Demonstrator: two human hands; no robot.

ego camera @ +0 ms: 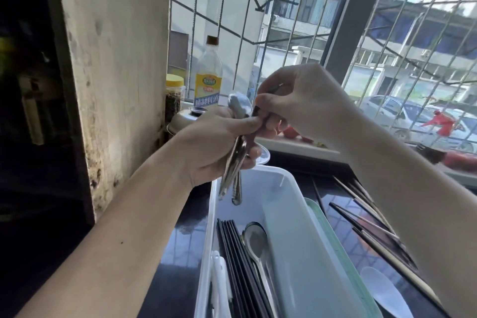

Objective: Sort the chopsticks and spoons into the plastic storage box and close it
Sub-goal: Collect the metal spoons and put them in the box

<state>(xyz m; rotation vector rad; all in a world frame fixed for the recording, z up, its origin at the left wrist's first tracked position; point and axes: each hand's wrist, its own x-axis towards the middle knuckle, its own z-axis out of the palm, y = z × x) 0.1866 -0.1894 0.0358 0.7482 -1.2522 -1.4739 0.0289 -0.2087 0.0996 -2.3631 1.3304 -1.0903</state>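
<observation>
My left hand (pixel 214 147) grips a bundle of metal spoons (pixel 238 108), bowls up and handles hanging over the far end of the open plastic storage box (pixel 291 188). My right hand (pixel 296 100) pinches a thin dark utensil at the top of that bundle, touching the left fingers. Inside the box lie several black chopsticks (pixel 232 261) along the left wall and a metal spoon (pixel 255 240) beside them. More chopsticks (pixel 371 227) and a white plastic spoon (pixel 382 289) lie on the dark counter to the right of the box.
The box's green-rimmed lid (pixel 335 248) leans along its right side. A wooden board (pixel 111 72) stands at the left. A yellow-lidded jar (pixel 174 100), an oil bottle (pixel 207 77) and a metal pot lid (pixel 185 117) sit behind my left hand. A barred window (pixel 387 33) is ahead.
</observation>
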